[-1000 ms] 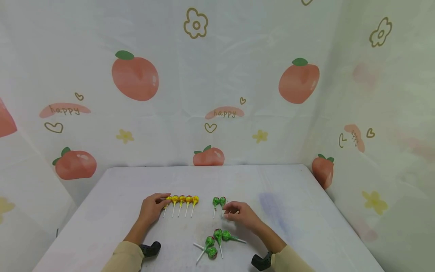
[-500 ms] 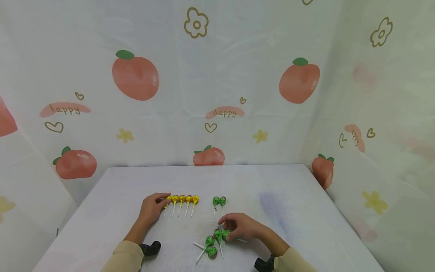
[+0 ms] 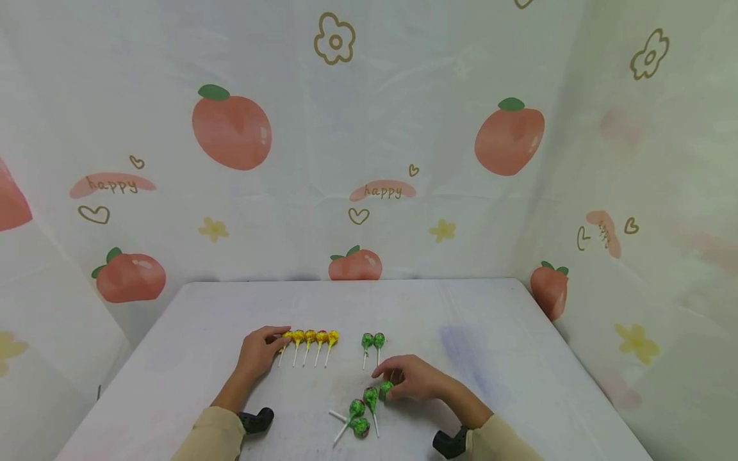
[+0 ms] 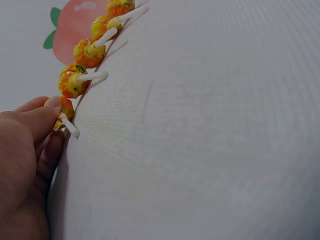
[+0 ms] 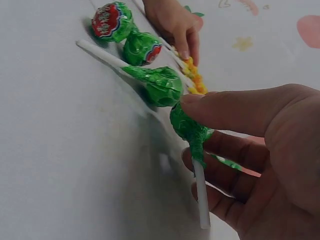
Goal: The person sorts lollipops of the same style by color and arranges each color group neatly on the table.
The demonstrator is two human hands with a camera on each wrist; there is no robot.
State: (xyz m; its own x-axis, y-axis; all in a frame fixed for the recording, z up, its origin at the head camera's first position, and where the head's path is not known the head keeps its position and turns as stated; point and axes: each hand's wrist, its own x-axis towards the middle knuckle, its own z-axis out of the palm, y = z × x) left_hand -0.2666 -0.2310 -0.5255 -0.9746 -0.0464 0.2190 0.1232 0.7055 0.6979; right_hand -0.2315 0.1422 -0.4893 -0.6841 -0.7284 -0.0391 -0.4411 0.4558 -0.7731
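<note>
Five-odd aside, several yellow lollipops [image 3: 309,337] lie in a row on the white table, sticks toward me. At the row's left end my left hand [image 3: 257,352] pinches the head of one yellow lollipop [image 4: 66,106] between thumb and fingers. My right hand [image 3: 416,378] holds a green lollipop [image 5: 186,124] by its wrapped head, thumb on one side and fingers on the other, with its white stick hanging free in the right wrist view. Close beside it are another green lollipop [image 3: 371,398] and two with crossed sticks, one being the green lollipop [image 3: 360,428] nearest me.
Two green lollipops [image 3: 373,341] lie side by side, right of the yellow row. The white table [image 3: 461,307] ends at a fruit-printed backdrop [image 3: 426,128] behind and at the sides. Each wrist carries a black device [image 3: 451,443].
My right hand has moved from the pair of green lollipops toward me and taken hold of a loose green lollipop, shifting it slightly away from me. The left hand stays at the yellow row.
</note>
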